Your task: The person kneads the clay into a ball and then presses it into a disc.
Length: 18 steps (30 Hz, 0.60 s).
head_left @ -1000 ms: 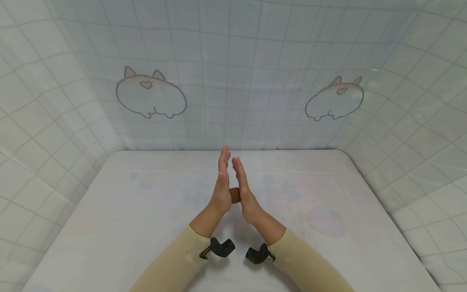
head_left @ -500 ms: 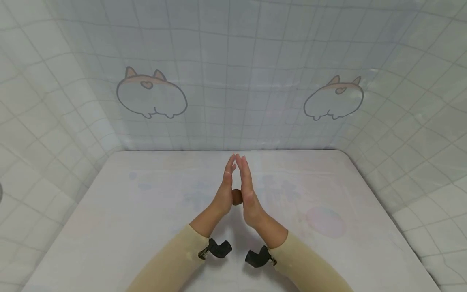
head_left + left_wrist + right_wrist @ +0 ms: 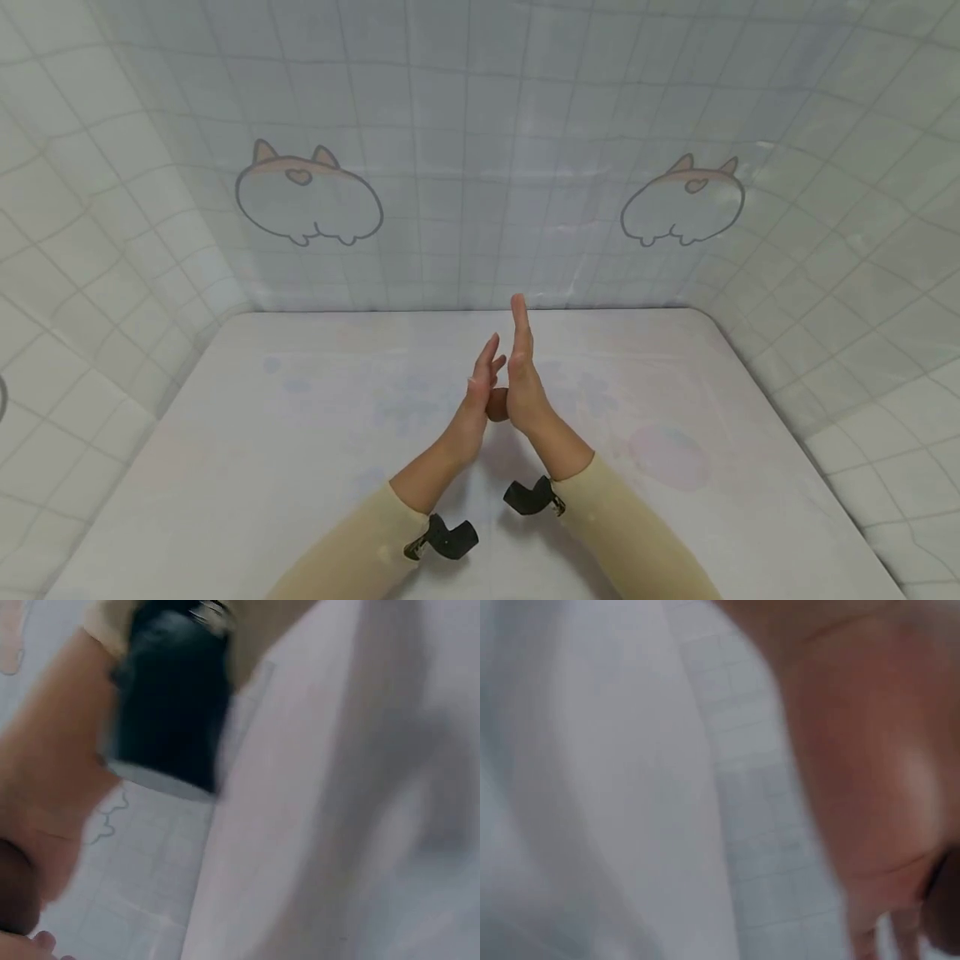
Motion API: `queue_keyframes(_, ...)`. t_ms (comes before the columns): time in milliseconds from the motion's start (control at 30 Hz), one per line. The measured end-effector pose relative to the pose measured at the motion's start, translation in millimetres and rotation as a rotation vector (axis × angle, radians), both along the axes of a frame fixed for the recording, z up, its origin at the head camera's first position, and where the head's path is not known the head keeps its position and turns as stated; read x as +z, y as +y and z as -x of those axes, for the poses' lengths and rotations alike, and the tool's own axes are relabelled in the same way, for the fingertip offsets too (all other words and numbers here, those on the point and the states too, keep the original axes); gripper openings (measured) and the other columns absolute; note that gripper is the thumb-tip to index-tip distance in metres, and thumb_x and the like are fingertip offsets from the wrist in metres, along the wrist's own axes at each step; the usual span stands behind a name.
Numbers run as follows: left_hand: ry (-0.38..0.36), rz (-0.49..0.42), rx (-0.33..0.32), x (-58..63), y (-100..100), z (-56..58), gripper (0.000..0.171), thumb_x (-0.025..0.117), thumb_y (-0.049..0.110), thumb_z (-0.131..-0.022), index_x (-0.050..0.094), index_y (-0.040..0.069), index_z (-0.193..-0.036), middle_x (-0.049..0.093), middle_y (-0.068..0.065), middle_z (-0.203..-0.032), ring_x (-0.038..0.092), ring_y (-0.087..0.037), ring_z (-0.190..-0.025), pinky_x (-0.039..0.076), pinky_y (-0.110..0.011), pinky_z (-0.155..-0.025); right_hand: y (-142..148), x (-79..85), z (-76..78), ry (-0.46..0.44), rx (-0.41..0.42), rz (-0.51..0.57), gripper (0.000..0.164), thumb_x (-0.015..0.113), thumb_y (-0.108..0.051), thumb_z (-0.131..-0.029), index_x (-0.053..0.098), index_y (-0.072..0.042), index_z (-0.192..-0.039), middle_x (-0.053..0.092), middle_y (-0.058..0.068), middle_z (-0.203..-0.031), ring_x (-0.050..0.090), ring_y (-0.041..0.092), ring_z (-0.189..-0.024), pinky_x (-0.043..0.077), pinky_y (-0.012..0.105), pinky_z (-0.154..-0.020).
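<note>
A rounded brown lump (image 3: 498, 405) with a smooth surface sits between the two palms. My left hand (image 3: 472, 417) lies against its left side, fingers straight and pointing up and away. On the other side, my right hand (image 3: 527, 392) presses its palm to the lump, its fingers straight and reaching farther forward than the left ones. Only part of the brown lump (image 3: 16, 889) shows at the left wrist view's lower left corner, beside a blurred palm. At the lower right of the right wrist view, the brown lump (image 3: 943, 907) is cut off by the edge.
Below the hands is a white table (image 3: 262, 467) with faint pastel prints. A grid-patterned sheet (image 3: 480, 167) with two animal drawings hangs behind and along both sides. Black wrist mounts, left mount (image 3: 450, 537) and right mount (image 3: 528, 497), stick inward from the sleeves.
The palms have slid against each other: the right hand has gone forward and the left hand back since half a second ago. The brown lump has shifted slightly right between them.
</note>
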<state>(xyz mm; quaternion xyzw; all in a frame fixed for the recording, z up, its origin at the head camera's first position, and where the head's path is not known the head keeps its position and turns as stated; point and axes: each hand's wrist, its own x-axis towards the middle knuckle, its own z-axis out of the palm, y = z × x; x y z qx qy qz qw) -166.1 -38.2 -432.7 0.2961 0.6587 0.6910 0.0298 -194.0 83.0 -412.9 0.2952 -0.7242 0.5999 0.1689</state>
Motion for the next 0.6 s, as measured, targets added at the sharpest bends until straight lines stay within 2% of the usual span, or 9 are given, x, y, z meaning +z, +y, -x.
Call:
queue_keyframes(133,0.09,-0.132,0.013,5.2,-1,1.3,0.094,0.007,0.077,-0.095,-0.005,0.011,-0.161,-0.006,-0.007,-0.167,0.006,-0.034,-0.152,0.002,-0.059,-0.118,-1,-8.2,0.5,-0.02,0.046,-0.086,0.099,0.007,-0.082,-0.091,-0.007,-0.015,-0.161,-0.007,0.006,-0.167,-0.003,0.024,-0.152,0.005,0.068,-0.114)
queue_keyframes(233,0.128,-0.169,0.063,10.5,1,1.7,0.093,0.007,0.077,-0.096,-0.005,0.012,-0.161,-0.004,-0.006,-0.167,0.005,-0.032,-0.152,0.0,-0.059,-0.117,-2,-13.4,-1.5,-0.009,0.087,-0.081,0.096,0.007,-0.08,-0.093,-0.009,-0.014,-0.161,-0.008,0.005,-0.167,-0.004,0.024,-0.152,0.005,0.067,-0.114)
queue_keyframes(367,0.138,-0.144,0.148,15.5,6,1.2,0.097,0.008,0.082,-0.091,-0.008,0.017,-0.161,-0.003,-0.005,-0.167,0.001,-0.027,-0.153,-0.003,-0.067,-0.113,-4,-16.5,-4.5,0.041,0.115,-0.018,0.092,0.008,-0.076,-0.096,-0.01,-0.013,-0.16,-0.008,0.009,-0.167,-0.006,0.024,-0.153,0.001,0.064,-0.115)
queue_keyframes(500,0.111,-0.111,0.213,14.6,10,2.6,0.102,0.01,0.088,-0.086,-0.009,0.021,-0.161,-0.001,-0.005,-0.167,-0.002,-0.024,-0.152,0.005,-0.069,-0.112,-7,-15.0,-10.8,0.123,0.109,0.003,0.092,0.005,-0.073,-0.097,-0.011,-0.007,-0.159,-0.006,0.014,-0.167,-0.005,0.028,-0.153,0.0,0.062,-0.116)
queue_keyframes(600,0.055,-0.085,0.24,10.0,9,6.4,0.105,0.011,0.091,-0.082,-0.008,0.026,-0.161,0.0,-0.004,-0.166,-0.001,-0.024,-0.152,0.01,-0.07,-0.112,-10,-13.1,-17.8,0.147,0.12,-0.005,0.094,0.005,-0.074,-0.097,-0.01,-0.004,-0.159,-0.006,0.012,-0.167,-0.007,0.03,-0.153,-0.001,0.062,-0.116)
